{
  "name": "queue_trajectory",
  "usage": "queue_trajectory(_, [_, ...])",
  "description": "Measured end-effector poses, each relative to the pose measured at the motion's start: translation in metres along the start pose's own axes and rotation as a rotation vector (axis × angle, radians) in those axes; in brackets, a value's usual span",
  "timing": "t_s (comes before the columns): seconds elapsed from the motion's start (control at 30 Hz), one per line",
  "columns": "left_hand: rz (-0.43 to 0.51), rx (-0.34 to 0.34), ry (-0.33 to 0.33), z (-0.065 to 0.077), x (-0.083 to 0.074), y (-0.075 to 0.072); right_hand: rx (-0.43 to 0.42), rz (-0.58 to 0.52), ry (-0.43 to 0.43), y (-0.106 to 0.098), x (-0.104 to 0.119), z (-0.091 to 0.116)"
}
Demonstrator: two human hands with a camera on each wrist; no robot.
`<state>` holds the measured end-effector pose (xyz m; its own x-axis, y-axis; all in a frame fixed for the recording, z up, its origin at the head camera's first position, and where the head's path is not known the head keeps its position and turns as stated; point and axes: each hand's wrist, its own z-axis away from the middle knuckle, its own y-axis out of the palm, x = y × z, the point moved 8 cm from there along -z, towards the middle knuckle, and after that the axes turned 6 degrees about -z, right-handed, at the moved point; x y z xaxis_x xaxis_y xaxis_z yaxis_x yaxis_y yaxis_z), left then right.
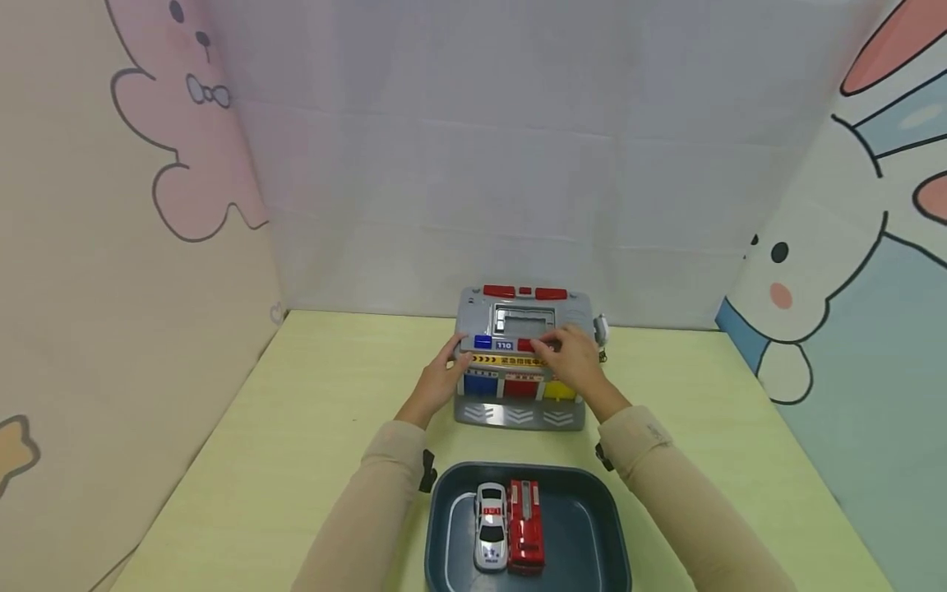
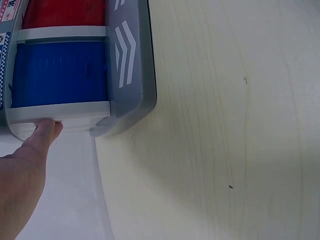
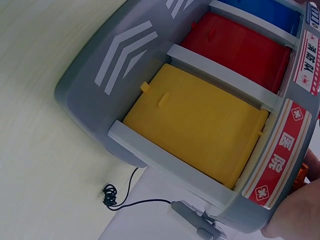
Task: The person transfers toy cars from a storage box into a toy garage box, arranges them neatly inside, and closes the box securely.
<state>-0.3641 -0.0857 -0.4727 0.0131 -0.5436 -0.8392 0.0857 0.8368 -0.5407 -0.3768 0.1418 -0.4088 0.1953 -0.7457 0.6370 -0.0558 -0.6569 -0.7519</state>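
A grey toy garage stands toward the back of the table, its blue, red and yellow doors facing forward. Along its left side lies my left hand, the thumb and fingers against the wall by the blue door. My right hand reaches over the sloping top panel. Its fingertips are at a red button, beside a blue button. In the right wrist view, only part of that hand shows at the edge, past the yellow door, next to a small orange part.
A dark blue tray sits at the front of the table between the forearms, holding a white toy police car and a red toy fire truck. A grey handset with a coiled black cord hangs on the garage's right side.
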Motion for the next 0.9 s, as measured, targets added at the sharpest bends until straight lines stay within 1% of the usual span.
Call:
queue_trajectory(0.23, [-0.015,0.017,-0.001,-0.003,0.002,-0.003,0.009,-0.003,0.033,0.001,0.001,-0.003])
queue_trajectory(0.37, [-0.022,0.008,-0.003,-0.004,0.002,-0.007,0.003,-0.004,0.026,0.001,0.005,-0.006])
queue_trajectory(0.53, [-0.022,0.006,-0.007,-0.002,0.000,-0.010,0.015,-0.015,0.025,0.001,0.005,-0.008])
queue_trajectory(0.63, [-0.022,0.008,-0.014,-0.001,0.001,-0.009,0.041,-0.057,0.034,0.001,0.002,-0.007])
queue_trajectory(0.73, [-0.024,0.023,-0.033,0.001,0.004,-0.005,0.054,-0.143,0.052,-0.001,-0.001,-0.001])
queue_trajectory(0.8, [-0.022,0.029,-0.042,0.001,0.005,-0.003,0.036,-0.202,0.051,-0.006,-0.002,0.003])
queue_trajectory(0.9, [-0.025,0.021,-0.032,0.002,0.005,-0.003,-0.007,-0.254,0.031,-0.014,-0.002,0.009])
